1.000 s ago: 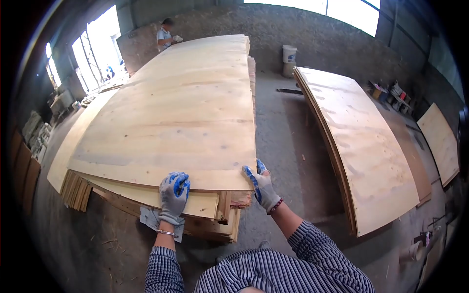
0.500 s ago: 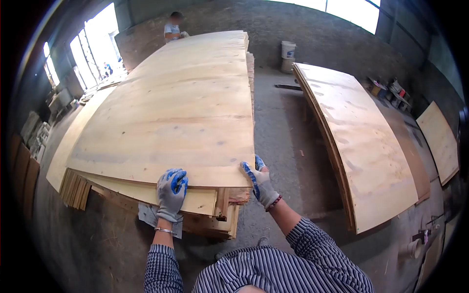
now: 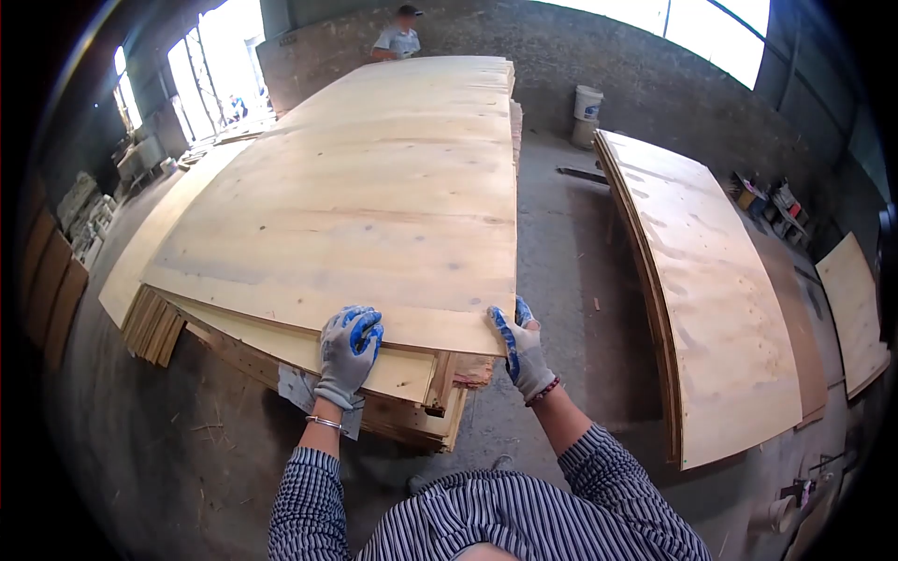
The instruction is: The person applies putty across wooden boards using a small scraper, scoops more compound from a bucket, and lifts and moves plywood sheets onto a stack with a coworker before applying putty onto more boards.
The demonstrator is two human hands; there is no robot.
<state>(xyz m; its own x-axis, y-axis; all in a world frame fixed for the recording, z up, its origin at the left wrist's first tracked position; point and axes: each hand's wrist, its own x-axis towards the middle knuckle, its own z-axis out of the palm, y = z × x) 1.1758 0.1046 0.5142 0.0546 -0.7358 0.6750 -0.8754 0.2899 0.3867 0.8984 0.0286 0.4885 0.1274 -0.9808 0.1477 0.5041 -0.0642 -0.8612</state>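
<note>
The top sheet [image 3: 355, 206], a pale, knotted wooden board, is lying across the centre of the frame, covering a stack [image 3: 161, 329] whose layered edges are showing at the lower left. The left hand [image 3: 350, 348], below the centre of the frame, is curling its gloved fingers at the near edge; whether it is pinching the wood I cannot tell. The right hand [image 3: 520, 338] is closing around the near right corner, holding it with the glove straddling the side edge. Both gloves are showing blue coating on grey fabric. A paper [image 3: 295, 385] is hanging just below the left hand, any print on it too small to read. A white bucket [image 3: 587, 103] in the upper right is bearing a blue label, too small to make out. A second pile [image 3: 702, 299] is filling the right of the frame. At the upper middle, a co-worker [image 3: 398, 42] is standing behind the far end.
</note>
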